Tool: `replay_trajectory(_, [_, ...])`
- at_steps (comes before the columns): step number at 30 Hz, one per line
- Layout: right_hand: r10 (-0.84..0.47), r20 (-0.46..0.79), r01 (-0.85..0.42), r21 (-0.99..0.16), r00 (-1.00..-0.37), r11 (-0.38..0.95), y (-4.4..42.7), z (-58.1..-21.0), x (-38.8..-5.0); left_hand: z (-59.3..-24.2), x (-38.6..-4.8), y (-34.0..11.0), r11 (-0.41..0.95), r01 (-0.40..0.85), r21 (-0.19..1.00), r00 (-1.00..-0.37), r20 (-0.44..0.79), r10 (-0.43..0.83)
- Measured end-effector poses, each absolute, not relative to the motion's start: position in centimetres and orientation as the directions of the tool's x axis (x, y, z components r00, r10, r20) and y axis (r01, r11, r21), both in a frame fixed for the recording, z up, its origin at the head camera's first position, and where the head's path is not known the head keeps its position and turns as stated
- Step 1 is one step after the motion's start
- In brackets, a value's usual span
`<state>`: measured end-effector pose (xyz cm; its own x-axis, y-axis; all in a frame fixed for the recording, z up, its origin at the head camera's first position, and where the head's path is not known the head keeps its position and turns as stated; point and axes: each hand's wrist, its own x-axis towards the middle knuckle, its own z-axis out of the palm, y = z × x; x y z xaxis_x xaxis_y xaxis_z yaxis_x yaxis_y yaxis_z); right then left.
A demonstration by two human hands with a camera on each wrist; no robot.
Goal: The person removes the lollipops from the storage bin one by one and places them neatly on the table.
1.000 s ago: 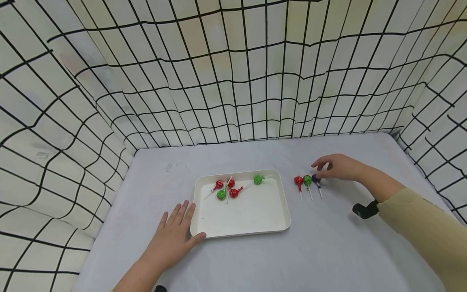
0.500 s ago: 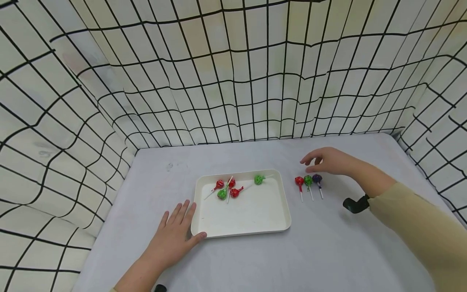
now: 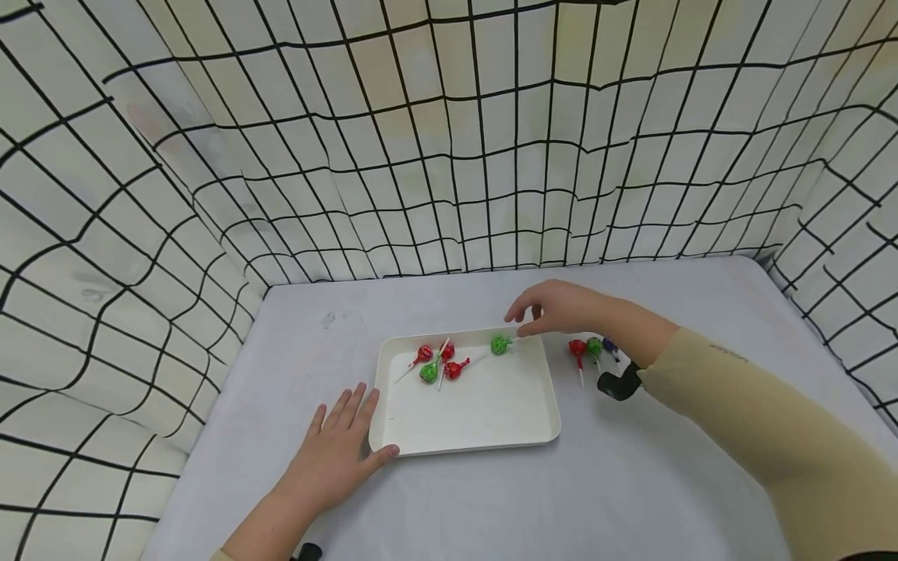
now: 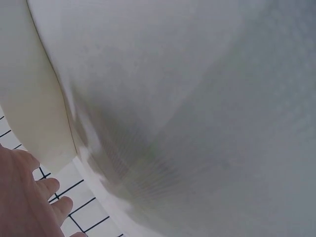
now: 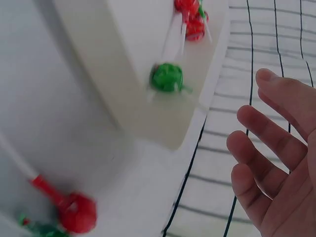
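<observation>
My left hand (image 3: pixel 337 452) lies with spread fingers at the left side of a white tray (image 3: pixel 477 421), its thumb touching the near-left corner. My right hand (image 3: pixel 561 305) hovers at the tray's far-right corner with bent, loose fingers that hold nothing. Just beside its thumb is a green lollipop (image 3: pixel 500 344), lying in the tray with its stick pointing right. In the tray's far-left part, red lollipops (image 3: pixel 423 354) and another green lollipop (image 3: pixel 429 372) lie in a loose cluster. The right wrist view shows the right hand (image 5: pixel 281 153) apart from the nearby green lollipop (image 5: pixel 168 78).
To the tray's right, a red lollipop (image 3: pixel 578 348), a green one (image 3: pixel 594 347) and a purple one (image 3: pixel 609 344) lie in a row, partly covered by the right forearm. A white cloth (image 3: pixel 449 506) covers the table. Black-gridded white walls (image 3: pixel 484 171) enclose its back and sides.
My right hand has moved left from the purple lollipop, over the row, to the tray's far-right corner. My left hand and the lollipops have stayed in place.
</observation>
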<state>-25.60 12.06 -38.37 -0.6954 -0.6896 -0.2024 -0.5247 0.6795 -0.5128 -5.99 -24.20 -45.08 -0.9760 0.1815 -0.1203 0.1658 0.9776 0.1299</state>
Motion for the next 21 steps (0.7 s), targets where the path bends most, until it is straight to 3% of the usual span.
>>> replay_trajectory(14, [-0.77,-0.292,-0.634,-0.441,-0.567,0.635,4.0,-38.2,-24.7,-45.3,-6.0,-24.2,0.979,0.161,0.129,-0.977,-0.118,0.176])
replay_trajectory(21, [-0.811,-0.299,-0.776,-0.258,-0.502,0.576,1.8,-39.5,-23.6,-45.3,-5.9,-24.1,0.977,0.163,0.139,-0.978,-0.107,0.178])
